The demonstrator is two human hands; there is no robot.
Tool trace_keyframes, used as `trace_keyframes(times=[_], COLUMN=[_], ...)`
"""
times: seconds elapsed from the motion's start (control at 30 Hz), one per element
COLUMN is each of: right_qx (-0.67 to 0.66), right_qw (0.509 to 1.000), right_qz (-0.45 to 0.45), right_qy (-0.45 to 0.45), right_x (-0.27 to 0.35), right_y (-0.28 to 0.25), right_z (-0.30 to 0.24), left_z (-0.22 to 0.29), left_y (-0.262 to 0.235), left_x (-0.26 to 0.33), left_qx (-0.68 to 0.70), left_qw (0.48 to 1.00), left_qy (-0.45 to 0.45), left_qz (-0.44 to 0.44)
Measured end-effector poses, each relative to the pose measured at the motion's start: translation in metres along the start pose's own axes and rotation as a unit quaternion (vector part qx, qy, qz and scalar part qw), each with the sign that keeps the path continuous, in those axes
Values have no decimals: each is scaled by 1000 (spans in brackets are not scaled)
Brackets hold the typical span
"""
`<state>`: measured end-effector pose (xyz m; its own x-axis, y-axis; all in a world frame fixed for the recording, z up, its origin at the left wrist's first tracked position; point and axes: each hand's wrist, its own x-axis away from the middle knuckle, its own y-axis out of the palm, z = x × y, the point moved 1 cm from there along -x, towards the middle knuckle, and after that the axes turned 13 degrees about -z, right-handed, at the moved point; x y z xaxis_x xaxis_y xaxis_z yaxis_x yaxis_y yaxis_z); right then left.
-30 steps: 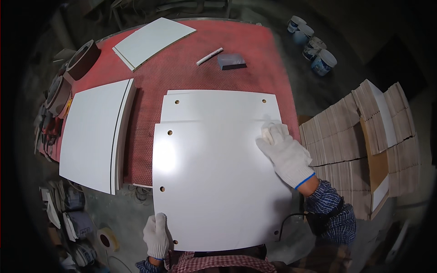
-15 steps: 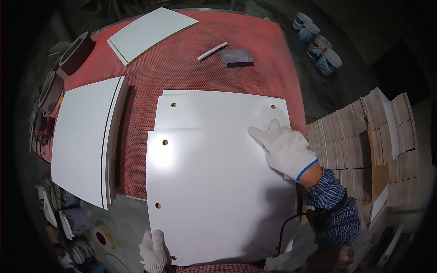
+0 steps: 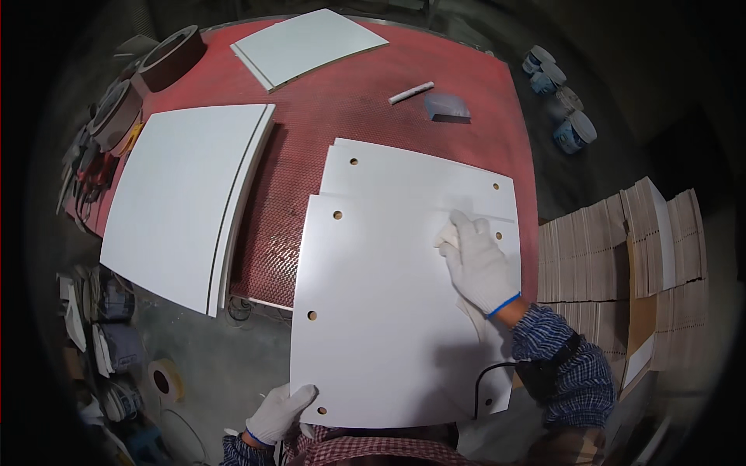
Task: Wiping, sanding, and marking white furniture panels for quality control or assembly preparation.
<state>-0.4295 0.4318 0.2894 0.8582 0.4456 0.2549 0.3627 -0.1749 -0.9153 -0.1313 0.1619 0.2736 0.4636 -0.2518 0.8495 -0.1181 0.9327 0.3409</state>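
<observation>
A white panel (image 3: 388, 334) with round holes near its sides lies partly over another white panel (image 3: 420, 167), which shows at its far edge. My right hand (image 3: 483, 268), in a white knit glove with a blue cuff, presses a pale cloth (image 3: 444, 235) to the top panel near its far right corner. A loose end of the cloth hangs out below the palm. At the near left corner, my gloved left hand (image 3: 280, 412) grips the panel's edge, thumb on top; its other fingers are partly hidden underneath.
White panels (image 3: 183, 194) lie stacked at left on the red-covered table (image 3: 303, 124); more panels (image 3: 311, 46) lie at the back. A marker (image 3: 412, 93) and a grey-blue block (image 3: 447, 107) are beyond my work. Abrasive belts (image 3: 172, 56) stand left, tubs (image 3: 575, 132) and stacked boards (image 3: 583, 241) right.
The whole scene has shifted rightward in view. My right hand has moved nearer and left across the panel, and the cloth under it now shows. My left hand still holds the near left edge.
</observation>
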Motion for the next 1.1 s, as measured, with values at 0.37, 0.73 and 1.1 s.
trace_keyframes(times=[0.37,0.73,1.1], right_qx=[23,-22,3], right_qw=[975,827,968], right_qz=[-21,-137,-119], right_qy=[-219,-545,-222], right_x=[-98,14,-4], right_y=[32,89,37], right_z=[-146,-205,-105], left_z=[4,-41,-27], left_y=[-5,-31,-3], left_x=[7,-14,-20], left_qx=[8,38,18], left_qw=[996,977,982], left_qy=[62,191,187], left_qz=[-56,-86,19])
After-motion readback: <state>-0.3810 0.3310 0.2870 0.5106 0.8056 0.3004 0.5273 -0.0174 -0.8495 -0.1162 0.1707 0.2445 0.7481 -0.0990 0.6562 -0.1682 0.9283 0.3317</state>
